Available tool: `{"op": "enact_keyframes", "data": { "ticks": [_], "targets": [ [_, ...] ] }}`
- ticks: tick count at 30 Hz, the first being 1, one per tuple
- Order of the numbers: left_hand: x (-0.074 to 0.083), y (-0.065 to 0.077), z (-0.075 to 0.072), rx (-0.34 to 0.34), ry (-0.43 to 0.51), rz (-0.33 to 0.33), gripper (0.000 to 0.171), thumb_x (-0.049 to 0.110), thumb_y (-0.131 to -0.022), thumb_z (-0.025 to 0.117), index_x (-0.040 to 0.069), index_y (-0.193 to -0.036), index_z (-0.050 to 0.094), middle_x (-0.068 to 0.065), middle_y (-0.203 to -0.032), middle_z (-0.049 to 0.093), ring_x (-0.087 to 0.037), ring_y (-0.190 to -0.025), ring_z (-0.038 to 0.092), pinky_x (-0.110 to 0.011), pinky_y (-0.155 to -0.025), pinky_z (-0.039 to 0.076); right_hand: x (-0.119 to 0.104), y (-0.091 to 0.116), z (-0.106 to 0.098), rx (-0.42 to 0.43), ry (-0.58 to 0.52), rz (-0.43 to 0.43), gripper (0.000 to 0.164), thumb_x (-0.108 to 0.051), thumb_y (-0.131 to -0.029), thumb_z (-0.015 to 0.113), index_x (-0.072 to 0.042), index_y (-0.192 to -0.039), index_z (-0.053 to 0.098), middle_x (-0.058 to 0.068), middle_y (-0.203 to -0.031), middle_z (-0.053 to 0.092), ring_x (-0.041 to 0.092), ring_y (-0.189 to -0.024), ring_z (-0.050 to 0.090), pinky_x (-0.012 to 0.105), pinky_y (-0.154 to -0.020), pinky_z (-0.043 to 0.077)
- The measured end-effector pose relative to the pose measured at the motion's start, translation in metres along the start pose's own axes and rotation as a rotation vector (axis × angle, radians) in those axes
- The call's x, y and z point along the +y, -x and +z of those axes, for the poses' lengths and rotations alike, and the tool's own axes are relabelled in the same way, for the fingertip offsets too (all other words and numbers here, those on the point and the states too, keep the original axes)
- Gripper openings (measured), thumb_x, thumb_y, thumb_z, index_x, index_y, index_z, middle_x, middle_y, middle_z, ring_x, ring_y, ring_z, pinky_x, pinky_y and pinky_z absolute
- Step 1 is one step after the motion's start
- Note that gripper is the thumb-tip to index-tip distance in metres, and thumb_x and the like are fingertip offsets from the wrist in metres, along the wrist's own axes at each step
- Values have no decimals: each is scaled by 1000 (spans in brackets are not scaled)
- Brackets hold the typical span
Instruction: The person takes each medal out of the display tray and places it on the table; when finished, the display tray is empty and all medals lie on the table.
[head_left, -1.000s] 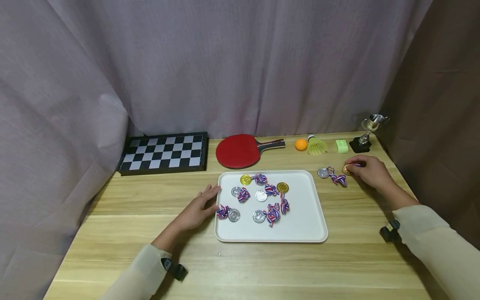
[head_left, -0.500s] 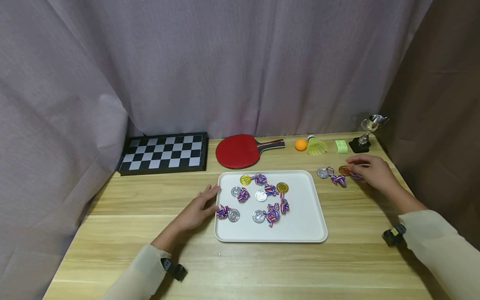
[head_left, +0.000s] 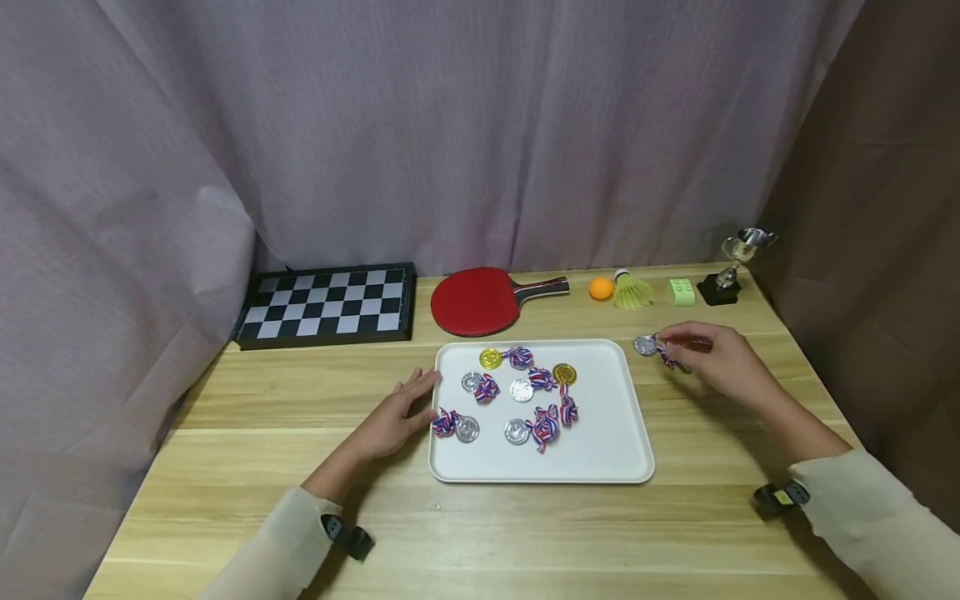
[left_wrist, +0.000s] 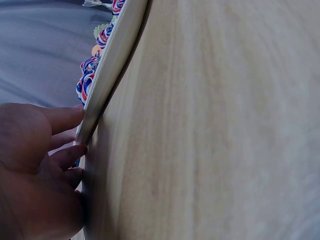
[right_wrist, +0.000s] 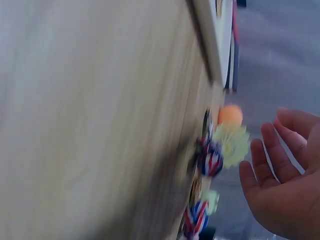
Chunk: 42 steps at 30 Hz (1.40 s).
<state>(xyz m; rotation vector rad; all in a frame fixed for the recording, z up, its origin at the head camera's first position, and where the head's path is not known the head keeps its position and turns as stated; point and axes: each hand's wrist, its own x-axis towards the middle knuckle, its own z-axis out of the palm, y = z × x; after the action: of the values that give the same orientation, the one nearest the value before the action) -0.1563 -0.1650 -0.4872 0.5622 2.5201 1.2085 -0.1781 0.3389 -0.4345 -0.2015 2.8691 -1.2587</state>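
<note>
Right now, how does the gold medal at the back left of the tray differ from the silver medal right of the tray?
The gold medal is bright yellow; the silver medal is pale grey. The gold medal lies on the tray; the silver medal lies on the table. In the head view, no hand covers the gold medal's ribbon, while the right hand partly hides the silver medal's ribbon. Both are round, with striped ribbons.

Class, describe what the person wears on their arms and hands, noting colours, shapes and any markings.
The left sleeve and right sleeve are long, plain and cream-beige. Each wrist carries a small, blocky black device, one on the left and one on the right, the latter with a yellowish patch. The left hand and right hand are ungloved.
</note>
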Motion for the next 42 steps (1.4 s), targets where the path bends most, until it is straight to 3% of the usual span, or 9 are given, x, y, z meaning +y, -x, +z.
{"op": "enact_keyframes", "data": {
  "ticks": [7,14,22,25,34,42],
  "targets": [
    [0,0,0,-3,-5,5,64,15,-104,62,4,-160,34,-12,-167,31,-32,-159,8,-53,-129,-1,-21,7,28,-72,-35,-60,25,-13,-99,70,-2,-122,73,17,-125,71,2,-106,63,7,-86,49],
    [1,0,-1,-4,-19,6,64,16,-103,63,3,-160,35,-12,-167,32,-33,-159,8,-54,-128,0,-36,8,56,-150,-122,-55,31,-15,-97,73,1,-124,71,18,-126,70,24,-109,67,15,-88,53],
    [0,-1,-1,-9,-24,-10,65,17,-103,63,5,-161,33,-9,-168,30,-30,-160,7,-52,-129,0,-46,-6,89,-196,-114,-66,37,-10,-95,75,1,-129,68,20,-124,70,35,-112,68,47,-99,56],
    [0,-2,-1,-15,-26,-24,66,19,-104,63,7,-161,33,-7,-168,30,-28,-160,7,-50,-129,0,-47,-12,100,-214,-108,-65,39,-9,-94,75,2,-131,67,21,-127,68,38,-116,66,52,-102,53],
    [0,-1,-1,-20,-14,-29,66,19,-104,63,7,-161,33,-7,-168,30,-28,-160,6,-50,-129,-1,-45,-26,113,-222,-61,-51,43,-8,-88,80,0,-129,69,18,-121,69,31,-108,65,51,-101,52],
    [0,0,-2,-19,-17,-20,66,18,-104,63,6,-161,33,-8,-168,30,-29,-160,7,-51,-129,-1,-47,-32,117,-219,86,-145,40,-12,-82,86,-3,-119,74,7,-100,69,22,-94,58,40,-89,50]
  ]
}}
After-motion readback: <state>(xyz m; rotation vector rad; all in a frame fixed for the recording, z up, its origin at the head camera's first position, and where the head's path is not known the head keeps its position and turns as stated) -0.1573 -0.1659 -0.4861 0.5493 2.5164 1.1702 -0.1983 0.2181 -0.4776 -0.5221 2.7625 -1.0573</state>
